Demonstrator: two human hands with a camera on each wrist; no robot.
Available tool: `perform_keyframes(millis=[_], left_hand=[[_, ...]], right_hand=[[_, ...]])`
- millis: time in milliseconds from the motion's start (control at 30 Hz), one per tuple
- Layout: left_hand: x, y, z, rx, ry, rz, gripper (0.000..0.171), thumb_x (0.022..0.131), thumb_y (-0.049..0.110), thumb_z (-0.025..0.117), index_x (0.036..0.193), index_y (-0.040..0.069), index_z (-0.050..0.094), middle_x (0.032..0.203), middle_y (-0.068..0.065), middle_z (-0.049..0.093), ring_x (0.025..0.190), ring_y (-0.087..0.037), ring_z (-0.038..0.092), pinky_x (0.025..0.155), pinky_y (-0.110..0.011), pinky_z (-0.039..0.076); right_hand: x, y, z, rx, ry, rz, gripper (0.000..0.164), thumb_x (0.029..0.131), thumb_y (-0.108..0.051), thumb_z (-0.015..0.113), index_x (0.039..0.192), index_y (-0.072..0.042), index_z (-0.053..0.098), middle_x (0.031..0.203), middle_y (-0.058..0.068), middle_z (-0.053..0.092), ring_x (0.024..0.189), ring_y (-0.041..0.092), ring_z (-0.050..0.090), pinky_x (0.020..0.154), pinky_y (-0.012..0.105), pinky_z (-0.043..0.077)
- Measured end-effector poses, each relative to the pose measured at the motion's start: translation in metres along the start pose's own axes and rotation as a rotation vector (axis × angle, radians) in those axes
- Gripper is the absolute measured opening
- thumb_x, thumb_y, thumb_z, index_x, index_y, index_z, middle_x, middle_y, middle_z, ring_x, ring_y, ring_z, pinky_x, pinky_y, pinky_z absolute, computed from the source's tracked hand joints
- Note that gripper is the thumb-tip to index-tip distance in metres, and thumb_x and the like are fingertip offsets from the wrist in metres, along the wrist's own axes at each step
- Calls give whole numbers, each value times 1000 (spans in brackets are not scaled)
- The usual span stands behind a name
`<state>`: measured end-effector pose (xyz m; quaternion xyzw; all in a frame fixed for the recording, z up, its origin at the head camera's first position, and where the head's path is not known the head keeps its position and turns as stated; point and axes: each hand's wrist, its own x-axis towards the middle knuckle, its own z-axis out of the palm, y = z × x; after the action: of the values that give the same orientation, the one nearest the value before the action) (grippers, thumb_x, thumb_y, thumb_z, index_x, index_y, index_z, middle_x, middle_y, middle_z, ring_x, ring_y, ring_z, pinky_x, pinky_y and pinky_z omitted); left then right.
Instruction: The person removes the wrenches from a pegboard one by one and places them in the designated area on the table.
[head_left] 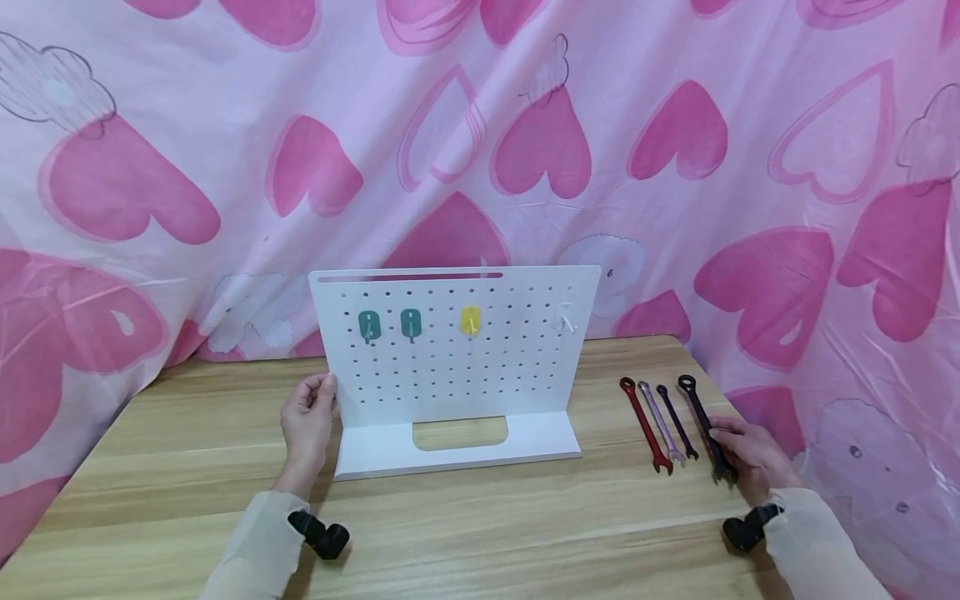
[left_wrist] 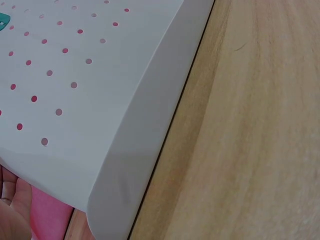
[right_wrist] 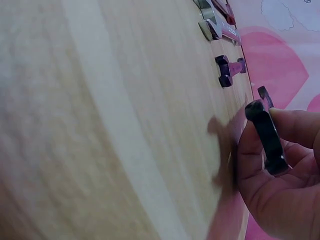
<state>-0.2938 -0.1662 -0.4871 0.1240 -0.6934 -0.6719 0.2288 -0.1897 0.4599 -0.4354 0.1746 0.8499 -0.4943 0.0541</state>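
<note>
My left hand [head_left: 308, 414] is at the left edge of a white pegboard stand [head_left: 450, 367], thumb on the edge; in the left wrist view its fingertips pass behind the board. The board stands upright on its flat base. My right hand [head_left: 752, 450] pinches a large black combination wrench [head_left: 702, 417] near its open end. In the right wrist view the open end of this wrench [right_wrist: 267, 132] is raised off the table, thumb on one side, fingers on the other. Left of it lie a small dark wrench [head_left: 677, 422], a silvery-purple wrench [head_left: 662, 422] and a red wrench [head_left: 646, 425].
Two green hooks [head_left: 411, 323], a yellow hook [head_left: 470, 321] and a clear white hook [head_left: 566, 319] are on the pegboard. Everything stands on a wood-grain table [head_left: 480, 533]. A pink heart-patterned cloth [head_left: 540, 142] hangs behind and beside the table.
</note>
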Motion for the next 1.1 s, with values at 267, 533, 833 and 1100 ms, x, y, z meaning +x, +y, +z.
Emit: perform_keyframes(millis=[267,533,833,1100], left_hand=[[5,-8,1,-16,16,18,41,84,51,63,99,13,65,86,2,58,80,-8,55,70,-11,52],[4,-6,1,-9,16,9,41,84,51,62,100,13,64,88,2,58,82,-8,56,72,-11,52],[5,-8,2,-5,21,-6,41,85,51,62,101,14,64,88,1,58,83,-10,55,72,-12,52],[4,-8,1,-19,16,-8,42,83,52,63,99,14,64,87,2,57,82,-8,55,72,-12,52]], right_hand=[[5,-4,0,-99,15,14,52,96,-13,51,134,16,32,115,24,57,76,-3,51,66,15,49],[7,-4,0,-119,2,-18,49,97,-12,49,132,17,34,100,7,64,75,-1,51,65,17,49],[6,-5,2,-100,16,-24,48,95,-10,51,131,18,35,114,24,58,76,-4,49,66,14,48],[9,-6,4,-79,42,-4,46,95,-7,51,130,18,37,105,17,63,74,1,51,64,16,49]])
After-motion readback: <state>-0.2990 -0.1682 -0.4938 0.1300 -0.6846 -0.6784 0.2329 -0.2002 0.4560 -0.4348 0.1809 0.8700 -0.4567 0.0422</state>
